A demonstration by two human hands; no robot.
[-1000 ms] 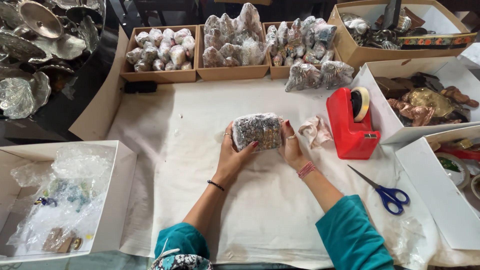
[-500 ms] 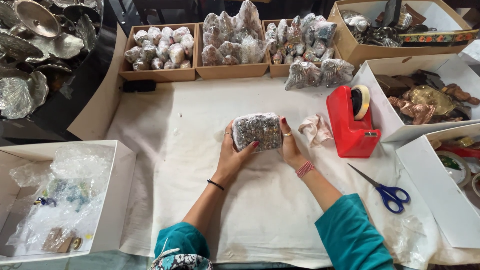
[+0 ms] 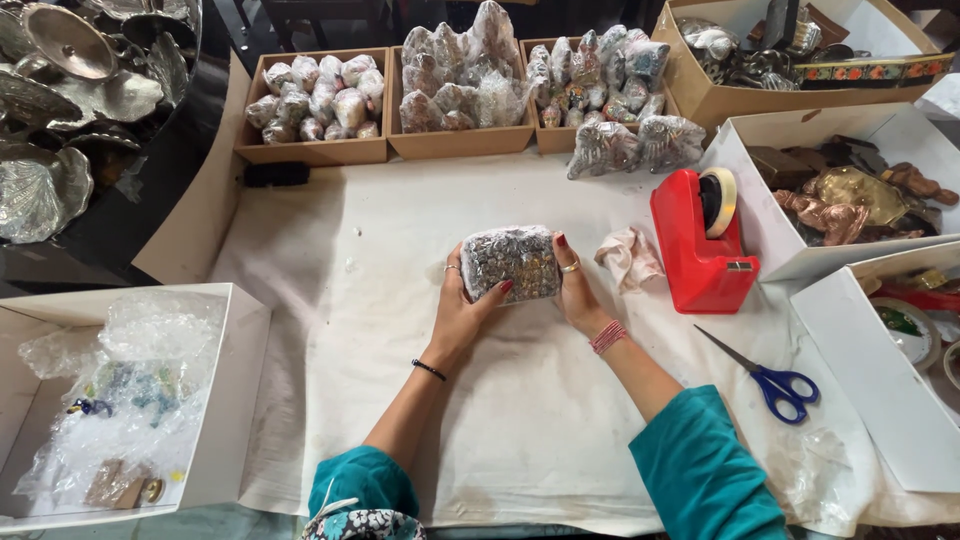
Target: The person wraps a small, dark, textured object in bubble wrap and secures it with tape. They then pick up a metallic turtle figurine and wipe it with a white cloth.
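A silvery patterned object wrapped in bubble wrap stands on the white cloth at the middle of the table. My left hand grips its left side, thumb across the lower front. My right hand presses flat against its right side. Both hands hold the bundle between them. A crumpled pinkish paper wad lies just right of my right hand.
A red tape dispenser and blue-handled scissors lie to the right. Three cardboard trays of wrapped items line the back edge. White boxes hold brass figures at right and bubble wrap at left. Metal dishes sit far left.
None of note: both hands stay on the wrapped bundle; my right fingers have shifted slightly along its side.
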